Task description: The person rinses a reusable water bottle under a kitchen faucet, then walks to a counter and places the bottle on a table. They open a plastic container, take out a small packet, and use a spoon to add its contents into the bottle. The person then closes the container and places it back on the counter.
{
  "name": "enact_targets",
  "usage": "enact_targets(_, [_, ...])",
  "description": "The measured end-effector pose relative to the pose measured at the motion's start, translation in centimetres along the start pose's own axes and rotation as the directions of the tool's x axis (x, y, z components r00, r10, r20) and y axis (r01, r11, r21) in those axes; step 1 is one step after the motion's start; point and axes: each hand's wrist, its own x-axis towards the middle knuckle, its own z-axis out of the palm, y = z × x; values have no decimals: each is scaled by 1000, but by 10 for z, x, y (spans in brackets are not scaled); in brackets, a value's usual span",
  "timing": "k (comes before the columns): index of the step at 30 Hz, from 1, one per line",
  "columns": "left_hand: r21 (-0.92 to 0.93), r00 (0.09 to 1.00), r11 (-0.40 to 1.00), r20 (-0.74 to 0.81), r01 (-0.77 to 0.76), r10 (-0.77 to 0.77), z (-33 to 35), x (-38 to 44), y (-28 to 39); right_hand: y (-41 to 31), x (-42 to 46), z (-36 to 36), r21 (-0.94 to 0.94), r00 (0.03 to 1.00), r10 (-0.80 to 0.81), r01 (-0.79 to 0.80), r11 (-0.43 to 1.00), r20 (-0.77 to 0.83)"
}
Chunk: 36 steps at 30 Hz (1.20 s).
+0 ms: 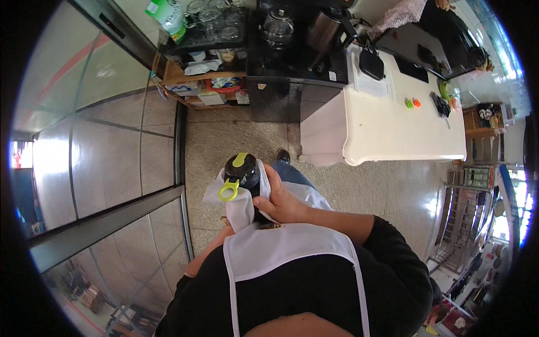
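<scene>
A dark bottle with a black lid (243, 170), a lime-green tab and a lime-green carrying loop is in front of my chest. A white cloth (241, 206) is draped around its sides. My right hand (280, 200) grips the bottle from the right, with cloth between the fingers and the bottle and the thumb towards me. My left hand (228, 227) is low at the left, mostly hidden behind the cloth; its grip cannot be made out. A white apron (290, 246) covers my front.
Ahead stands a black cabinet (276, 99) with a glass pot (278, 27) and an electric kettle (328, 29) on top. A cream table (404, 130) is at the right, a shelf with glasses (212, 23) at the upper left, and framed glass panels (109, 160) at the left.
</scene>
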Motion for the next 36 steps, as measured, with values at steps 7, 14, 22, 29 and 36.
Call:
enact_targets(7, [83, 987, 990, 103, 118, -126, 19, 19, 21, 8, -8, -69, 4, 960, 17, -18, 1000, 279])
enact_targets(14, [242, 954, 961, 233, 131, -189, 80, 110, 75, -17, 4, -247, -118, 886, 355, -335, 935, 298])
enact_targets(22, [294, 917, 941, 304, 168, -259, 147, 186, 101, -30, 35, -328, -230, 865, -340, 439, 869, 369])
enact_targets(29, [164, 986, 980, 101, 113, -131, 190, 218, 93, 54, 0, -340, -161, 935, -321, 297, 941, -149])
enact_targets(36, [117, 996, 993, -84, 10, 0, 237, 252, 88, 105, -37, -320, 242, 832, 49, 104, 965, -553])
